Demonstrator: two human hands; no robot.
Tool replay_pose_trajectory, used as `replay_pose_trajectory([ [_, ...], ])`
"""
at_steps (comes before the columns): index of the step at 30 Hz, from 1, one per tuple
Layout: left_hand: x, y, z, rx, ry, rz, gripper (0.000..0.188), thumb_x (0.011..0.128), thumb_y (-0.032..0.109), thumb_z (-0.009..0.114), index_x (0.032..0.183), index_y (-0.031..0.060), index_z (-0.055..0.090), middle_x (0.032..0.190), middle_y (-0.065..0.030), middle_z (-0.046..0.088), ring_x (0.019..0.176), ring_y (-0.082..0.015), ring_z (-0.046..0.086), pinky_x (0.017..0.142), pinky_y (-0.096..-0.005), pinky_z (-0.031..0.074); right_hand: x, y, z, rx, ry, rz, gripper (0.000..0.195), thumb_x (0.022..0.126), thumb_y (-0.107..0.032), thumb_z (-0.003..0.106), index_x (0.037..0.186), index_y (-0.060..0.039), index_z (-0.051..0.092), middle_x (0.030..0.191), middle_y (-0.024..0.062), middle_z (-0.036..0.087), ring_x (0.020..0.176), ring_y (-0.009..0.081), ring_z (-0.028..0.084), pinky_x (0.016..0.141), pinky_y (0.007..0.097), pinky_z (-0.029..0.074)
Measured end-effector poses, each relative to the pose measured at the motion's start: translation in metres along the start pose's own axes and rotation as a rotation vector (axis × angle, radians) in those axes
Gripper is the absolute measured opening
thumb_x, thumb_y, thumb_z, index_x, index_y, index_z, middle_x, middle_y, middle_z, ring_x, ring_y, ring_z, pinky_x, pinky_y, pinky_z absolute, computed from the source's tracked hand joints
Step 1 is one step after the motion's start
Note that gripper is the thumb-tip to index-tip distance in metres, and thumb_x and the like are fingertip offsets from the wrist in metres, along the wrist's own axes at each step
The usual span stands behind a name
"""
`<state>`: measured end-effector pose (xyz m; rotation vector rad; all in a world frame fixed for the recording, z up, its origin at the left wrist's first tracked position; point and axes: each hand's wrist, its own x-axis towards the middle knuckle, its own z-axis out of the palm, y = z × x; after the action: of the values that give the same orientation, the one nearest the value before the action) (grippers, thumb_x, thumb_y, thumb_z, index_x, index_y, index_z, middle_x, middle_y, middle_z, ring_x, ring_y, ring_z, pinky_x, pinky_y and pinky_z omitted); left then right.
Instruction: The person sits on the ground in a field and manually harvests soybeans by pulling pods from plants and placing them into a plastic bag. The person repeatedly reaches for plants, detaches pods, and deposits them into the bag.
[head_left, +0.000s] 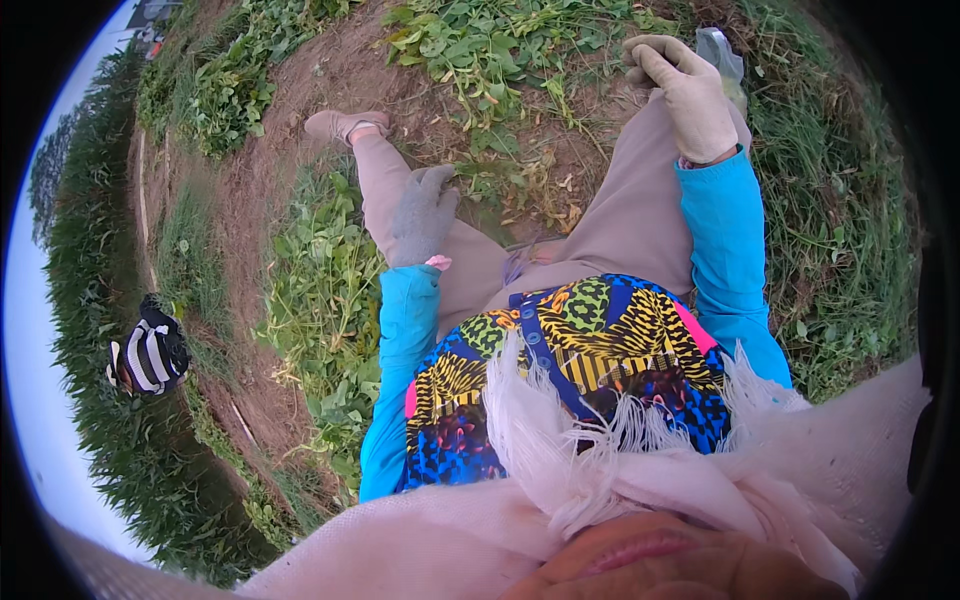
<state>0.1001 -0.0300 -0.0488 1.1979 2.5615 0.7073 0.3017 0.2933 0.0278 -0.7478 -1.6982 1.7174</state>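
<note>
My left hand (425, 216), in a grey knit glove, rests on my left leg near the knee, holding nothing that shows. My right hand (686, 101) wears a cream glove and is raised over my right knee. Its fingers bend in toward the thumb, and whether anything small is between them is hidden. Just past that hand is a translucent plastic bag (721, 56) with something greenish low in it. Between my spread legs lie loose leaves and dry stems (525, 180) on brown soil. A heap of leafy green bean-like plants (480, 56) lies in front of me.
Further uprooted plants (326, 300) lie along my left side, with another heap (232, 90) beyond the bare soil (300, 64). Grass and weeds (832, 225) border my right. Far left, a person (154, 352) in a striped top is beside a tall green crop stand (97, 262).
</note>
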Motion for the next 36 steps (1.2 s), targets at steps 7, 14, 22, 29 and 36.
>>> replay_pose_trajectory([
  [7, 0.127, -0.104, 0.103, -0.158, -0.075, -0.49, 0.07, 0.075, 0.023, 0.076, 0.138, 0.0064, 0.052, 0.137, -0.0215, 0.057, 0.124, -0.034, 0.058, 0.103, -0.0396, 0.045, -0.002, -0.006, -0.008, -0.094, 0.117, 0.073, 0.022, 0.098, -0.015, 0.061, 0.112, -0.0004, 0.07, 0.098, 0.0021, 0.068, 0.084, 0.0083, 0.06, 0.074, 0.0229, 0.049],
  [14, 0.204, -0.141, 0.163, -0.525, 0.011, -0.702, 0.082, 0.071, 0.019, 0.08, 0.143, 0.0025, 0.043, 0.127, -0.0247, 0.06, 0.104, -0.0331, 0.064, 0.088, -0.0401, 0.05, 0.01, -0.014, -0.007, -0.223, 0.159, 0.229, 0.023, 0.098, -0.014, 0.058, 0.111, 0.0026, 0.068, 0.095, 0.0026, 0.068, 0.08, 0.0085, 0.057, 0.076, 0.0246, 0.048],
  [22, 0.227, -0.118, 0.159, -0.887, -0.054, -0.677, 0.015, 0.087, 0.015, 0.063, 0.096, 0.0027, 0.066, 0.071, -0.0031, 0.059, 0.05, -0.0173, 0.057, 0.047, -0.0335, 0.046, 0.019, -0.019, 0.008, -0.267, 0.135, 0.206, 0.021, 0.096, -0.013, 0.058, 0.106, 0.0026, 0.068, 0.089, 0.0012, 0.064, 0.076, 0.0081, 0.056, 0.071, 0.0238, 0.047],
  [29, 0.199, -0.058, 0.0, -1.495, 0.219, -0.397, 0.027, 0.104, 0.028, 0.052, 0.108, 0.0051, 0.066, 0.07, 0.0054, 0.052, 0.044, -0.004, 0.032, 0.037, -0.0221, 0.022, 0.01, -0.009, 0.019, -0.187, 0.013, 0.145, 0.021, 0.097, -0.013, 0.057, 0.106, 0.0025, 0.068, 0.087, 0.0007, 0.064, 0.074, 0.0077, 0.056, 0.067, 0.0245, 0.047],
  [36, 0.128, -0.035, -0.057, -2.31, -0.063, 0.025, 0.035, 0.105, 0.04, 0.046, 0.117, 0.0124, 0.062, 0.074, 0.0095, 0.049, 0.046, -0.0058, 0.038, 0.036, -0.0233, 0.029, 0.006, 0.002, 0.056, -0.532, -0.372, -0.045, 0.025, 0.094, -0.021, 0.062, 0.109, -0.0015, 0.069, 0.096, 0.0144, 0.072, 0.089, 0.025, 0.068, 0.081, 0.0347, 0.053],
])
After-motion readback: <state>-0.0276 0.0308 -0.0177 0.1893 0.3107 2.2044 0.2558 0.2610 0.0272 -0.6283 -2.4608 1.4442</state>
